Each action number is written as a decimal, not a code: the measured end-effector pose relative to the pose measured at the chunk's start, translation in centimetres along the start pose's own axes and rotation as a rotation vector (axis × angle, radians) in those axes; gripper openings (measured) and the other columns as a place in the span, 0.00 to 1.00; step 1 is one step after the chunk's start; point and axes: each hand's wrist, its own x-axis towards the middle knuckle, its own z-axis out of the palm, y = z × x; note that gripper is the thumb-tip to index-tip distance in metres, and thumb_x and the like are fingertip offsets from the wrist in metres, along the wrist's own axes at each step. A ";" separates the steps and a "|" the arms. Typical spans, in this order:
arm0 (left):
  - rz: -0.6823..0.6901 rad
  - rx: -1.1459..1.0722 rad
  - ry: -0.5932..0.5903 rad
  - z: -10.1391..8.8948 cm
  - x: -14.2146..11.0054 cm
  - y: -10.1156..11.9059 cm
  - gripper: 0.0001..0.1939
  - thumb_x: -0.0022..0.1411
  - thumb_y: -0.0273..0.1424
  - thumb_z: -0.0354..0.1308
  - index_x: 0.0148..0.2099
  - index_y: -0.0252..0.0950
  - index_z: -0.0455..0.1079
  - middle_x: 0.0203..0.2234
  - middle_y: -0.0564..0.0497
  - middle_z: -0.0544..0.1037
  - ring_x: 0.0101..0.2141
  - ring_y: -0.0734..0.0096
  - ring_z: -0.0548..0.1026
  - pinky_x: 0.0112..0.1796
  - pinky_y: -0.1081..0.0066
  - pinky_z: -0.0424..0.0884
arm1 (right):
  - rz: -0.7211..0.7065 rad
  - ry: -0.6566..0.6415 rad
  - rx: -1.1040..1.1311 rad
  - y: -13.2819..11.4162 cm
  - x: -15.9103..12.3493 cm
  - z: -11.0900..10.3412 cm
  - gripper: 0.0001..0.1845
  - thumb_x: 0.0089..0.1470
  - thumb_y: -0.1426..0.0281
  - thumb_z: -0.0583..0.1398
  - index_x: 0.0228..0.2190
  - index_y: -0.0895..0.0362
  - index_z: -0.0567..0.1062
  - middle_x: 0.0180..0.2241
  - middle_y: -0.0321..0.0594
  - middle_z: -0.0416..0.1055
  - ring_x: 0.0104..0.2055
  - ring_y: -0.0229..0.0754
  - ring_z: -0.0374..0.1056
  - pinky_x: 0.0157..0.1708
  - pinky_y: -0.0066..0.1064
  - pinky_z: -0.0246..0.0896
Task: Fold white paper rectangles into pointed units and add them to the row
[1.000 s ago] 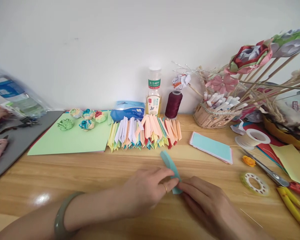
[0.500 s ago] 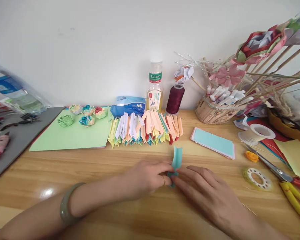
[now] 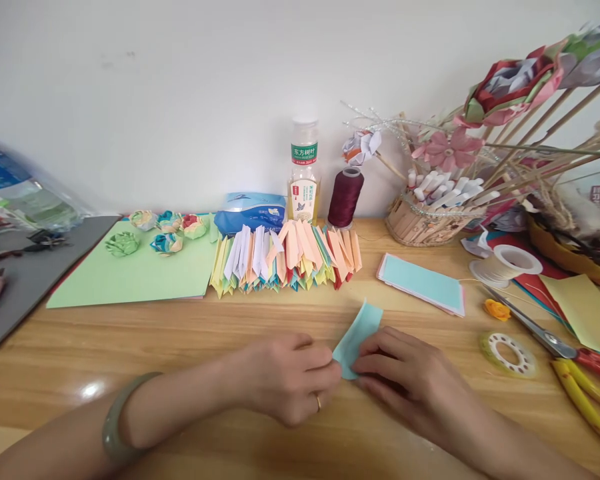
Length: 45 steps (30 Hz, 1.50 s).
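A strip of teal paper (image 3: 359,337), slightly curled and tilted to the right, stands between my hands over the wooden table. The fingers of my left hand (image 3: 295,377) are closed at its lower left edge; the hand wears a ring, with a bangle on the wrist. My right hand (image 3: 410,373) pinches the strip's lower right edge, its thumb beneath. Behind the strip lies a row of folded paper pieces (image 3: 285,260) in purple, peach, yellow, red and teal. To the right is a stack of cut paper rectangles (image 3: 421,283), light blue on top.
Paper flowers (image 3: 167,243) sit on green sheets (image 3: 130,283). At the right are scissors (image 3: 535,327), a tape roll (image 3: 507,353), yellow-handled pliers (image 3: 585,400) and a thread spool (image 3: 505,265). A bottle (image 3: 304,180), maroon thread (image 3: 346,198) and a pen basket (image 3: 430,217) stand at the back.
The teal strip has gone from upright and creased to a wider face leaning right. My left hand has shifted a little down and its fingers have curled; the view has turned slightly right.
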 end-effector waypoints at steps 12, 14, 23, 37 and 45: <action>0.044 0.004 0.028 -0.2 0.0 0.7 0.15 0.62 0.21 0.44 0.29 0.30 0.70 0.26 0.48 0.75 0.26 0.72 0.69 0.25 0.71 0.66 | 0.167 0.049 0.065 -0.1 0.5 0.7 0.08 0.56 0.75 0.54 0.26 0.56 0.68 0.29 0.37 0.66 0.30 0.38 0.64 0.29 0.28 0.59; 0.006 0.035 0.063 -0.4 -0.1 0.8 0.14 0.62 0.20 0.44 0.33 0.29 0.71 0.25 0.48 0.75 0.25 0.72 0.69 0.23 0.71 0.65 | 0.176 0.036 0.066 -0.2 0.6 0.7 0.08 0.57 0.75 0.54 0.27 0.56 0.68 0.29 0.37 0.66 0.31 0.38 0.64 0.29 0.29 0.59; -0.069 0.184 0.030 0.0 -0.2 0.8 0.11 0.61 0.21 0.47 0.34 0.27 0.71 0.21 0.50 0.71 0.23 0.71 0.66 0.18 0.71 0.58 | 0.206 0.010 -0.010 -0.3 1.0 0.5 0.08 0.57 0.74 0.52 0.27 0.56 0.68 0.28 0.38 0.67 0.29 0.39 0.64 0.27 0.29 0.57; -0.050 0.214 -0.038 0.3 0.0 0.7 0.06 0.61 0.23 0.52 0.36 0.28 0.70 0.21 0.52 0.66 0.23 0.72 0.64 0.19 0.70 0.52 | 0.222 0.008 -0.140 -0.3 1.7 0.6 0.09 0.55 0.75 0.53 0.24 0.56 0.67 0.25 0.36 0.66 0.24 0.37 0.61 0.24 0.28 0.51; -0.053 0.218 -0.089 0.1 0.0 0.6 0.07 0.63 0.23 0.50 0.37 0.27 0.69 0.22 0.50 0.68 0.24 0.71 0.65 0.20 0.71 0.54 | 0.227 0.016 -0.141 -0.3 1.9 0.7 0.08 0.54 0.75 0.53 0.24 0.56 0.67 0.24 0.35 0.66 0.23 0.36 0.61 0.23 0.27 0.50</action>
